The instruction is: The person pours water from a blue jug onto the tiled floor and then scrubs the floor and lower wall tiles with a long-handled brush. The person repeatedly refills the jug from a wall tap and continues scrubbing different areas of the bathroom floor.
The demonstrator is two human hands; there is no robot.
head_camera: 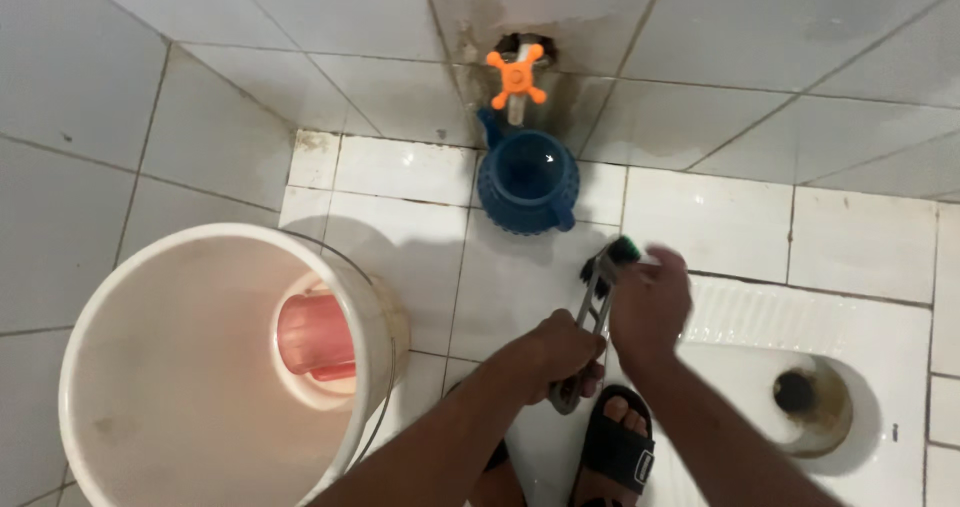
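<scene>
Gripping grey pliers (pixel 590 317), both hands work beside a blue jug (pixel 527 182).

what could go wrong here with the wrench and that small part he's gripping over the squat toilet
The small green-ended part, pinched between the pipe wrench and the right hand, could slip and roll into the squat toilet drain hole. The left hand holds the wrench above a sandalled foot; a drop could hit toes.

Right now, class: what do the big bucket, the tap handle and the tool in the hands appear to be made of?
Bucket: likely plastic, smooth matt cream wall. Tap handle: likely plastic, bright orange moulded cross. Tool, gripped by the left hand with the right hand near its jaws: apparently metal, grey with dull sheen.
</scene>
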